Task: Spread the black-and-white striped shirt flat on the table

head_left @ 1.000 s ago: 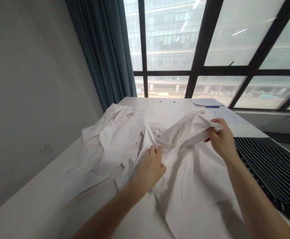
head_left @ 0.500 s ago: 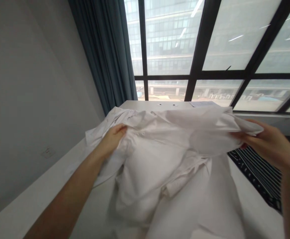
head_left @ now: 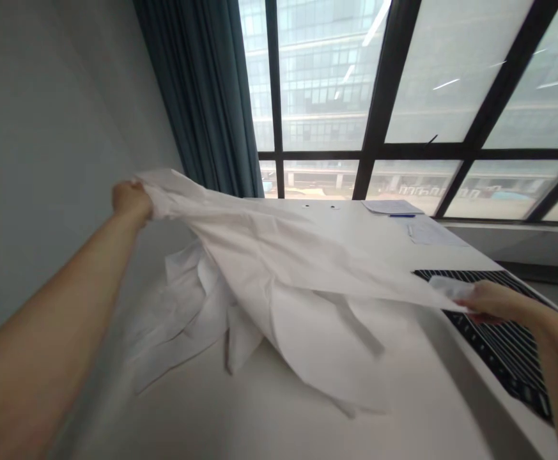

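A white shirt (head_left: 269, 246) is stretched in the air between my two hands, slanting down to the right, with its lower part hanging in folds over the white table. My left hand (head_left: 132, 203), raised at the left, is closed in a fist around one end. Lower down at the right, my right hand (head_left: 492, 300) pinches the other end above a black striped mat. More crumpled white cloth (head_left: 187, 300) lies below at the left; whether it belongs to the same shirt I cannot tell. Motion blurs parts of the fabric.
The white table (head_left: 279, 421) reaches to the window (head_left: 326, 83). On its right side lies the black striped mat (head_left: 503, 358). Farther back are paper sheets (head_left: 388, 206) and a blue pen (head_left: 402, 216). A blue curtain (head_left: 206, 96) and grey wall (head_left: 58, 128) stand at the left.
My left hand has moved up and left with the shirt, and my right hand slightly down and left. The shirt is now pulled out between them, uncovering the near table and the papers.
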`<state>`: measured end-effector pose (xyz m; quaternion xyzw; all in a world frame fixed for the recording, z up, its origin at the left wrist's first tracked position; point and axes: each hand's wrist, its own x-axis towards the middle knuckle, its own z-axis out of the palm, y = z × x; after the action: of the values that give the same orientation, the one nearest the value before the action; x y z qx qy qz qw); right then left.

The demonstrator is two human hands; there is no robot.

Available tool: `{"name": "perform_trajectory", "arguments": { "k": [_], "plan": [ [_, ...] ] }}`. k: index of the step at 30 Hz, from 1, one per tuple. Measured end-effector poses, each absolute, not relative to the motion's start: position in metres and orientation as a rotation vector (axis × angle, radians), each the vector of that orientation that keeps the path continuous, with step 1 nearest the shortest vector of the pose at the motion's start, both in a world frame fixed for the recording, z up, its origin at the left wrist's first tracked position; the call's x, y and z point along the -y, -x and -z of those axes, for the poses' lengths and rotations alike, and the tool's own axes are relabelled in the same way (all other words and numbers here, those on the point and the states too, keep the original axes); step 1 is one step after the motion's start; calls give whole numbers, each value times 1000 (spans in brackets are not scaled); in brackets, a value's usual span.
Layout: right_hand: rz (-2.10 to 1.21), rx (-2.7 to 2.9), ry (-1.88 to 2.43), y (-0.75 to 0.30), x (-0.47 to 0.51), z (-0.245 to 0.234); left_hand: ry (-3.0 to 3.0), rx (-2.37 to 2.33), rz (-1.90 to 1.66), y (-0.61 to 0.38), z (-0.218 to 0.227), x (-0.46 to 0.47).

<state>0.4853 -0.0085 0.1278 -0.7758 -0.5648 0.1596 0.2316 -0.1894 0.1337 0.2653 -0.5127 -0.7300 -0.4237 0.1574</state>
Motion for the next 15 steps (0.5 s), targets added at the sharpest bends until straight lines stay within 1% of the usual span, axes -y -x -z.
{"name": "perform_trajectory", "arguments": {
  "k": [2,4,7,8,9,10,12,13,15],
  "plan": [
    [-937,1728,2061,-460,18,-132,1503,2324,1038,186,-237,-130],
    [-1177,1992,1757,-423,31,-145,1561,2436,879,175,-211,-125],
    [-1614,2261,1311,-362,48,-165,1725,2345,716,146,-179,-111],
    [-1721,2364,1188,-344,51,-169,1813,2265,673,134,-170,-105],
    [-1749,2474,1102,-328,52,-171,1906,2181,631,120,-162,-99],
    [-1684,2563,1092,-315,51,-172,2026,2063,568,107,-153,-93],
    [-1349,2659,1227,-295,41,-169,2297,1716,259,82,-139,-85],
    [-1136,2647,1319,-288,33,-166,2376,1633,140,71,-132,-82],
    [-769,2539,1430,-278,14,-156,2432,1604,36,56,-123,-80]
  ]
}}
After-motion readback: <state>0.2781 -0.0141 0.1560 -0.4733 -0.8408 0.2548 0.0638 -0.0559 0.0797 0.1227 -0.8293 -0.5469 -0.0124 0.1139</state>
